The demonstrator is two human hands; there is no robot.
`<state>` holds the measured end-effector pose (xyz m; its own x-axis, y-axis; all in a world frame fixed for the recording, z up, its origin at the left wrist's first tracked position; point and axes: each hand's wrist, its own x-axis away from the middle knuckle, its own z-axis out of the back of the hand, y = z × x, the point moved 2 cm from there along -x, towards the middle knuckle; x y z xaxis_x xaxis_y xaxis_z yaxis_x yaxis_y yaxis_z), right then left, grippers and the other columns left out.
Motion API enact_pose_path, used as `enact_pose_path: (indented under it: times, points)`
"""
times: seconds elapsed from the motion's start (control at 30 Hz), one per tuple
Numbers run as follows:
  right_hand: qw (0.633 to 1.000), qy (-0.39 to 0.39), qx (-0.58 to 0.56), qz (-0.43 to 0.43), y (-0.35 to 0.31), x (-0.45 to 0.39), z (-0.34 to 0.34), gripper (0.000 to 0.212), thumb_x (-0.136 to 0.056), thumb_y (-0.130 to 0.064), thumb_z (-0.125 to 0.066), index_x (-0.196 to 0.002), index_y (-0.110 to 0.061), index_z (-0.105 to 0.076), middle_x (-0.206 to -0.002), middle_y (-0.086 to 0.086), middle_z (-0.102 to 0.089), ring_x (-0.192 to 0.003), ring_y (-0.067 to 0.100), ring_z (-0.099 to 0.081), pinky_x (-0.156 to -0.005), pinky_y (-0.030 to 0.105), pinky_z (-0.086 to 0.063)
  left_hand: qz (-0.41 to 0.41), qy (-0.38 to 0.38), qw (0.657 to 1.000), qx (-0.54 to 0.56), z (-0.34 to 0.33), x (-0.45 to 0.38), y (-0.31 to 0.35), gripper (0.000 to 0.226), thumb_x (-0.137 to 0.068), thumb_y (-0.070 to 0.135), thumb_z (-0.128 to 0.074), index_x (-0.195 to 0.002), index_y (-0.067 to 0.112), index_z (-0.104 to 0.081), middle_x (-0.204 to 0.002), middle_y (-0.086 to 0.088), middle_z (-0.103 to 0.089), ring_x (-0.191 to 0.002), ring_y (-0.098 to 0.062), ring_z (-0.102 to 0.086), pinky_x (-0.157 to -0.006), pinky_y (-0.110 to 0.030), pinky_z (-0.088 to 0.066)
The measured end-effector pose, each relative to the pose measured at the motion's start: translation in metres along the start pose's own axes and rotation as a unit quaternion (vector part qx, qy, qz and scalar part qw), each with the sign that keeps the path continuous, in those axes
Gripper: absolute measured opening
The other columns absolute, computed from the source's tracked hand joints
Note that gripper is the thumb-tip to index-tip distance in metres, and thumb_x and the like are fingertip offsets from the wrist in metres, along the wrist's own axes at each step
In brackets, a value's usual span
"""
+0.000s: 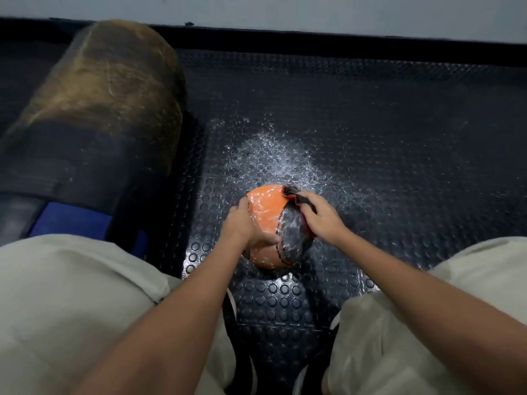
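Observation:
An orange and black ball, streaked with white residue, sits on the studded black rubber floor between my knees. My left hand holds the ball's left side, thumb across its near face and fingers wrapped over the far-left edge. My right hand presses a dark cloth with a red edge against the ball's upper right side. The cloth is bunched under the fingers, with only its far end showing.
A large worn cylindrical bag, brown on top and black below, lies at the left. White powdery spatter covers the floor beyond the ball. A pale wall runs along the back. My knees in light trousers flank the ball.

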<state>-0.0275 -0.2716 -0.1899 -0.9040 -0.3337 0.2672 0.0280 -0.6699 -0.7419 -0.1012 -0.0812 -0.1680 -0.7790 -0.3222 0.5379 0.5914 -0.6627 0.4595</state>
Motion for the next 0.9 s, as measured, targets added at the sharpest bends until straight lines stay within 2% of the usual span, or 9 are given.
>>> enact_pose_path:
  times: [0.13, 0.2, 0.27, 0.37, 0.43, 0.57, 0.7, 0.83, 0.9]
  points:
    - [0.994, -0.003, -0.060, -0.095, 0.007, -0.008, 0.001, 0.033, -0.107, -0.020, -0.038, -0.133, -0.034, -0.053, -0.092, 0.001, -0.062, -0.077, 0.017, -0.055, -0.061, 0.026, -0.039, -0.022, -0.012, 1.000, 0.001, 0.007, 0.000, -0.006, 0.142, -0.037, 0.061, -0.094, -0.155, 0.022, -0.025, -0.152, -0.007, -0.045, -0.135, -0.032, -0.048, -0.109, -0.052, -0.044]
    - [0.994, 0.007, -0.069, -0.081, -0.003, -0.009, -0.003, 0.031, -0.106, -0.020, -0.039, -0.128, -0.034, -0.056, -0.099, 0.001, -0.066, -0.075, 0.014, -0.056, -0.060, 0.027, -0.042, -0.029, -0.014, 0.999, 0.001, 0.008, 0.001, -0.008, 0.140, -0.038, 0.061, -0.094, -0.154, 0.024, -0.027, -0.152, -0.004, -0.046, -0.134, -0.031, -0.050, -0.108, -0.051, -0.045]
    - [0.998, 0.009, -0.058, -0.033, -0.018, -0.009, -0.008, 0.030, -0.105, -0.021, -0.043, -0.125, -0.038, -0.058, -0.113, -0.007, -0.065, -0.086, 0.011, -0.059, -0.070, 0.028, -0.048, -0.030, -0.007, 0.999, 0.007, 0.010, 0.003, -0.010, 0.136, -0.039, 0.058, -0.095, -0.153, 0.025, -0.029, -0.151, -0.003, -0.048, -0.133, -0.029, -0.051, -0.107, -0.050, -0.045]
    - [1.000, -0.011, -0.018, -0.015, -0.026, -0.006, -0.014, 0.033, -0.101, -0.026, -0.046, -0.112, -0.055, -0.055, -0.124, -0.023, -0.054, -0.114, 0.019, -0.055, -0.095, 0.048, -0.050, -0.039, -0.003, 0.999, 0.012, 0.012, 0.009, -0.011, 0.133, -0.041, 0.054, -0.097, -0.153, 0.025, -0.030, -0.150, -0.002, -0.049, -0.132, -0.027, -0.051, -0.107, -0.047, -0.045]
    - [0.999, -0.012, -0.034, -0.039, -0.021, -0.009, -0.010, 0.033, -0.100, -0.026, -0.046, -0.105, -0.058, -0.053, -0.120, -0.022, -0.055, -0.115, 0.028, -0.057, -0.096, 0.054, -0.051, -0.042, -0.005, 0.999, 0.005, 0.013, 0.013, -0.007, 0.135, -0.041, 0.050, -0.097, -0.155, 0.025, -0.029, -0.151, -0.001, -0.047, -0.132, -0.026, -0.051, -0.106, -0.048, -0.046]
    - [0.997, 0.022, -0.038, -0.060, -0.026, -0.009, -0.005, 0.024, -0.102, -0.025, -0.046, -0.106, -0.047, -0.055, -0.112, -0.017, -0.056, -0.115, 0.026, -0.055, -0.091, 0.042, -0.048, -0.038, -0.010, 0.999, -0.001, 0.014, 0.016, -0.001, 0.137, -0.039, 0.046, -0.099, -0.155, 0.027, -0.028, -0.151, -0.001, -0.046, -0.132, -0.027, -0.050, -0.106, -0.050, -0.046]
    - [1.000, -0.022, -0.002, -0.014, -0.023, -0.006, -0.007, 0.027, -0.101, -0.023, -0.049, -0.118, -0.040, -0.059, -0.120, -0.021, -0.049, -0.116, 0.014, -0.039, -0.093, 0.036, -0.034, -0.035, -0.019, 0.999, -0.005, 0.018, 0.015, -0.007, 0.137, -0.033, 0.043, -0.101, -0.150, 0.028, -0.031, -0.144, -0.001, -0.054, -0.128, -0.028, -0.054, -0.105, -0.049, -0.046]
    - [0.992, 0.002, -0.093, -0.090, -0.008, -0.006, 0.003, 0.027, -0.102, -0.016, -0.048, -0.112, -0.039, -0.057, -0.106, 0.004, -0.066, -0.075, 0.017, -0.057, -0.063, 0.028, -0.045, -0.046, -0.023, 0.999, -0.010, 0.019, 0.015, -0.004, 0.138, -0.031, 0.044, -0.101, -0.150, 0.030, -0.031, -0.142, -0.001, -0.057, -0.126, -0.028, -0.056, -0.104, -0.049, -0.047]
    - [0.990, 0.014, -0.082, -0.116, -0.012, -0.006, 0.004, 0.021, -0.101, -0.019, -0.049, -0.104, -0.038, -0.056, -0.100, 0.003, -0.066, -0.072, 0.016, -0.056, -0.059, 0.027, -0.043, -0.054, -0.026, 0.998, -0.016, 0.019, 0.014, -0.001, 0.138, -0.034, 0.040, -0.102, -0.151, 0.029, -0.030, -0.143, -0.001, -0.056, -0.127, -0.028, -0.055, -0.105, -0.047, -0.046]
